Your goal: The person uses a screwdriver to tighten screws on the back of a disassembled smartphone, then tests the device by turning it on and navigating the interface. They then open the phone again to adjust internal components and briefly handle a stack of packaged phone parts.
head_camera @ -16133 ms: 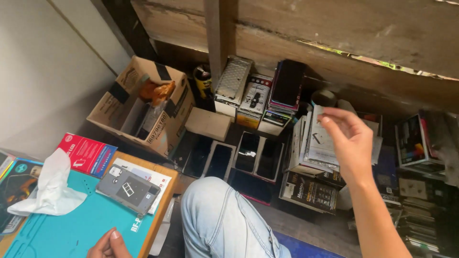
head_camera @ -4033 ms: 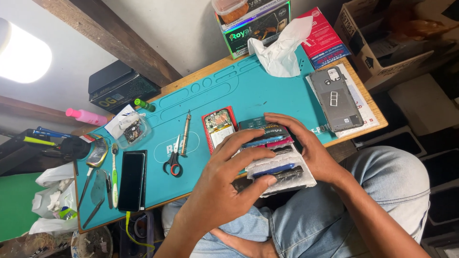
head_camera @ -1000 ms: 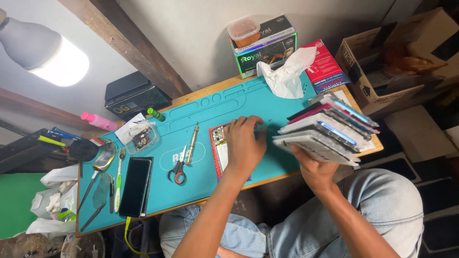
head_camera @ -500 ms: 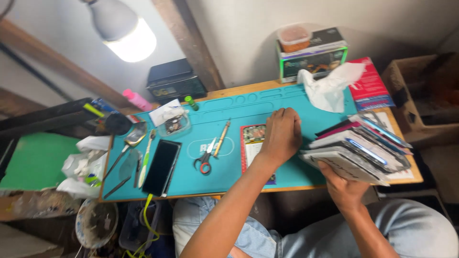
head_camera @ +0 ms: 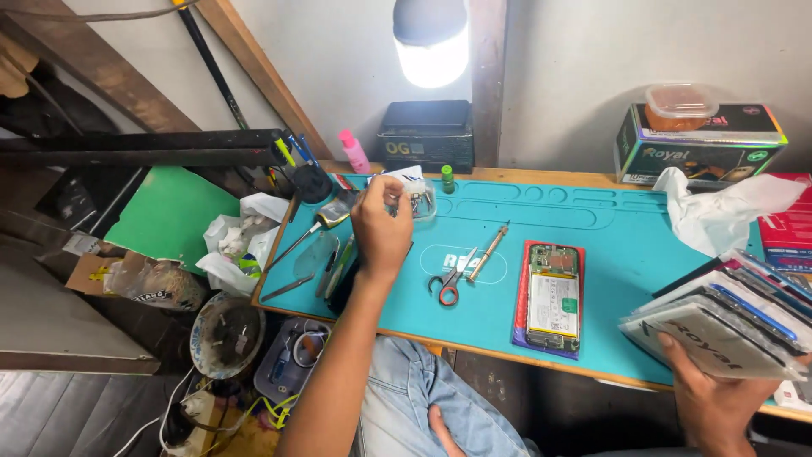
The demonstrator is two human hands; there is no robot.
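Lamplight from the wall falls over the teal mat (head_camera: 626, 245) that covers the desk. Half a second ago the left hand (head_camera: 381, 224) lay flat on the opened phone (head_camera: 551, 296) near the desk's front edge; now it has swung over to the back left corner and its fingertips pinch together on a small clear packet (head_camera: 416, 193) beside a green-capped bottle (head_camera: 447, 178). That leaves the phone uncovered, its battery and board facing up, with the scissors (head_camera: 448, 286) and a slim screwdriver (head_camera: 489, 253) just beside it. The right hand (head_camera: 719, 406) stays clamped from below on the fanned stack of flat packages (head_camera: 727, 326), off the desk's right front corner.
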